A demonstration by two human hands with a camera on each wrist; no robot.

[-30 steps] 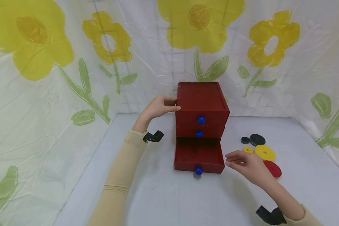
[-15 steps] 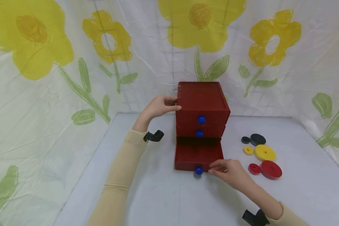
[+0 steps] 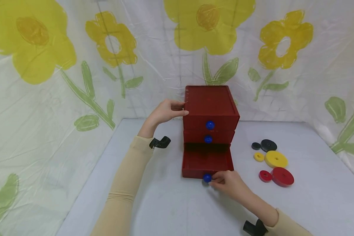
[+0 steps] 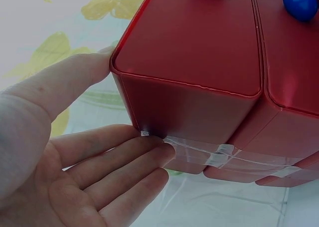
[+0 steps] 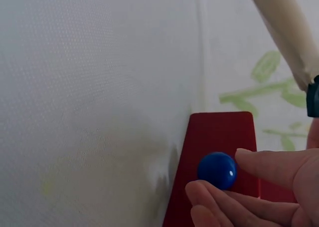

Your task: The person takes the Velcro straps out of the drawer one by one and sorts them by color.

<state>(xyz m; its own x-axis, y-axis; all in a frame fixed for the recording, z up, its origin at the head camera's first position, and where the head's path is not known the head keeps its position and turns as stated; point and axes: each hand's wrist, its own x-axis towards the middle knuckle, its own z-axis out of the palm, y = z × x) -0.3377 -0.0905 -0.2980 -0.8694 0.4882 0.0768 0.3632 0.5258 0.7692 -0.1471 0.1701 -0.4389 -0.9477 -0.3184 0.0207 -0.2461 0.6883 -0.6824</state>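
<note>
A small red cabinet of drawers (image 3: 210, 101) stands on the white table, each drawer front bearing a round blue knob. Its bottom drawer (image 3: 206, 160) is pulled out, and I see bare red floor inside. My left hand (image 3: 165, 111) rests against the cabinet's upper left side. In the left wrist view its thumb (image 4: 84, 75) touches the front edge while the other fingers lie nearly straight along the side. My right hand (image 3: 228, 183) is at the bottom drawer's knob (image 5: 217, 170). Thumb and fingertips stand loosely apart at the knob's near side, its blue face still showing.
Right of the cabinet lie flat discs in large and small pairs: black (image 3: 268, 145), yellow (image 3: 276, 159) and red (image 3: 282, 177). A white curtain with painted yellow flowers (image 3: 209, 19) hangs behind the table. Clear tape (image 4: 219, 154) runs across the cabinet's side.
My right hand has moved left, from beside the drawer's right corner along its front to the knob, uncovering the red discs. The left hand and the cabinet have stayed in place.
</note>
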